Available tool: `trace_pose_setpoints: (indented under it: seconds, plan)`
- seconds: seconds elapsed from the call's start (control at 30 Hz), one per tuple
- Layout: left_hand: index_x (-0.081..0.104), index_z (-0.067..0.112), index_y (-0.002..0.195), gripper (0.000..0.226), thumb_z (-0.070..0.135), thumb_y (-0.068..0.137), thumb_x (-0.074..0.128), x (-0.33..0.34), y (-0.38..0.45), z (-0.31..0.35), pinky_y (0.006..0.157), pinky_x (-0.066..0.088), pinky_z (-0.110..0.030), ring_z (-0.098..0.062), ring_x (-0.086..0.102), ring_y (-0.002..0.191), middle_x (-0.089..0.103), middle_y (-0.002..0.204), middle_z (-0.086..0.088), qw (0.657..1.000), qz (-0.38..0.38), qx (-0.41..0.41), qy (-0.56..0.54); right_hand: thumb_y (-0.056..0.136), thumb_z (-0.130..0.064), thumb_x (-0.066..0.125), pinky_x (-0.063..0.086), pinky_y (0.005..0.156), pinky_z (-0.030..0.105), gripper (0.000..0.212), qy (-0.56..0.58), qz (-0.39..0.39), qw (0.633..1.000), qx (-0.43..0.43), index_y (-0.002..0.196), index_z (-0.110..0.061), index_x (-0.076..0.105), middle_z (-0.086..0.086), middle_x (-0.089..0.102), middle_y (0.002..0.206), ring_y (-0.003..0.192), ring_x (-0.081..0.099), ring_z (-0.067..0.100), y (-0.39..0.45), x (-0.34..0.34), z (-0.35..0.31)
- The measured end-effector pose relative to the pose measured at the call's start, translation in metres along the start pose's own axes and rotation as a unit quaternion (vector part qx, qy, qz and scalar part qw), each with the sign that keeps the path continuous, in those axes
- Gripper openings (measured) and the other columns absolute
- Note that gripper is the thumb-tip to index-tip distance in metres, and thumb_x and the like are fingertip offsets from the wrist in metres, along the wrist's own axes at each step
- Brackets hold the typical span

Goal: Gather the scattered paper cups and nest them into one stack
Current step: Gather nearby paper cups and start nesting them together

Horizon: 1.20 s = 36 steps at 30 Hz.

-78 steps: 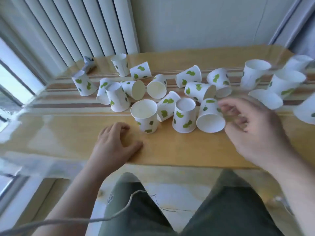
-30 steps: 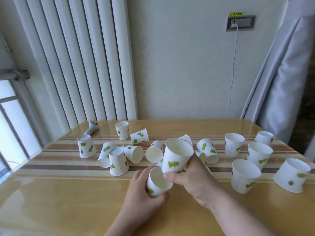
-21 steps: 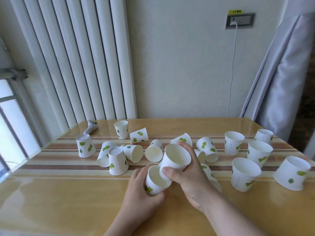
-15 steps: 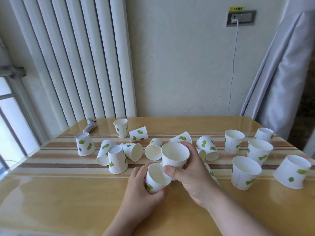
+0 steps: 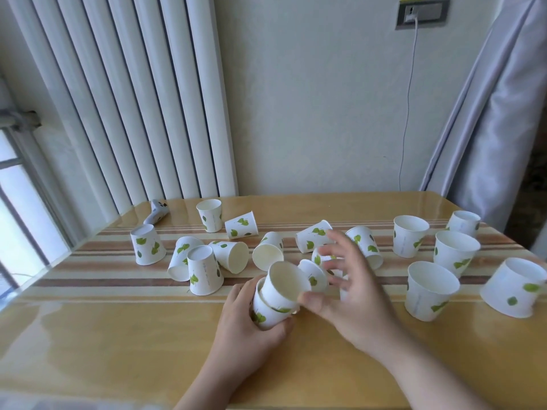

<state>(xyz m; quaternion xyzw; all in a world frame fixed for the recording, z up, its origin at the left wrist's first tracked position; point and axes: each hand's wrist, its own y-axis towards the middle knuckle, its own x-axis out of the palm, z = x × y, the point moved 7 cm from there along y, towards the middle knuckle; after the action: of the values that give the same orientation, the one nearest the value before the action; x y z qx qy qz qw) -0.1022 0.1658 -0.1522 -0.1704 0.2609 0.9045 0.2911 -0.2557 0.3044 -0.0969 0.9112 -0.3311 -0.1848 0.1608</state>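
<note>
- Nested pair of cups [image 5: 276, 297]: two white leaf-print cups, one seated in the other, tilted, low over the worktop [image 5: 118, 335].
- Left hand [image 5: 251, 327]: grip clenched round the outer cup.
- Right hand [image 5: 349, 294]: grip released, fingers spread, thumb beside the inner rim.
- Loose cups [image 5: 430, 287]: scattered beyond.

We saw a wooden table [image 5: 118, 335] with brown stripes across its far half and a glossy clear cover. At the table's far left corner lay a small white gadget [image 5: 157, 213], too small to identify. Behind the table stood a pale wall [image 5: 310, 99]. Left of that, above the table's far left edge, hung white vertical blinds [image 5: 133, 99], and a window [image 5: 17, 202] lay further left. A socket [image 5: 421, 11] sat high above the table, its white cable [image 5: 407, 113] dropping behind the table. A grey curtain [image 5: 503, 113] hung beyond the table's right corner.
</note>
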Motion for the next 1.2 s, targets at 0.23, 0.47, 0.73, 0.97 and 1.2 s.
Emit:
trace_pose_setpoints:
  seconds: [0.23, 0.47, 0.73, 0.97, 1.2]
  plan:
    - [0.064, 0.055, 0.124, 0.063, 0.049, 0.064, 0.085, 0.001, 0.0, -0.001, 0.096, 0.046, -0.019, 0.0, 0.059, 0.122, 0.059, 0.118, 0.033, 1.0, -0.011, -0.01, 0.004, 0.076, -0.065, 0.074, 0.043, 0.096, 0.033, 0.057, -0.346, 0.026, 0.938, -0.006, 0.128, -0.042, 0.067, -0.029, 0.043, 0.121, 0.113, 0.051, 0.016, -0.027, -0.051, 0.055]
    - [0.054, 0.055, 0.126, 0.071, 0.033, 0.071, 0.092, 0.003, -0.003, -0.003, 0.094, 0.051, -0.024, 0.002, 0.062, 0.118, 0.066, 0.124, 0.023, 0.999, -0.017, -0.028, 0.023, 0.066, -0.04, 0.1, 0.063, 0.076, 0.051, 0.074, -0.374, 0.092, 0.923, 0.012, 0.123, -0.034, 0.052, -0.007, 0.043, 0.129, 0.098, 0.066, 0.031, -0.035, -0.048, 0.08]
    - [0.055, 0.055, 0.117, 0.065, 0.037, 0.071, 0.096, 0.003, -0.005, -0.001, 0.086, 0.053, -0.022, -0.001, 0.068, 0.107, 0.073, 0.115, 0.019, 0.999, -0.019, -0.022, 0.044, 0.067, -0.055, 0.079, 0.052, 0.094, 0.032, 0.062, 0.108, 0.11, 0.98, 0.125, 0.122, -0.058, 0.053, -0.023, 0.064, 0.131, 0.116, 0.064, 0.003, -0.037, -0.05, 0.061]
    - [0.06, 0.054, 0.122, 0.064, 0.036, 0.072, 0.094, 0.003, -0.006, 0.004, 0.089, 0.051, -0.02, 0.001, 0.066, 0.113, 0.071, 0.119, 0.028, 0.998, -0.022, -0.003, 0.066, 0.067, -0.034, 0.08, 0.045, 0.072, 0.032, 0.048, 0.341, 0.029, 0.921, 0.187, 0.114, -0.031, 0.076, 0.002, 0.08, 0.111, 0.087, 0.067, 0.018, -0.013, -0.011, 0.046]
    - [0.06, 0.053, 0.124, 0.065, 0.037, 0.07, 0.092, 0.003, -0.003, 0.002, 0.088, 0.054, -0.024, -0.003, 0.068, 0.109, 0.072, 0.116, 0.025, 0.997, -0.013, -0.009, 0.081, 0.061, -0.065, 0.084, 0.043, 0.072, 0.018, 0.09, 0.147, -0.043, 0.97, 0.19, 0.146, -0.042, 0.065, -0.033, 0.068, 0.088, 0.076, 0.06, -0.004, -0.011, 0.003, 0.051]
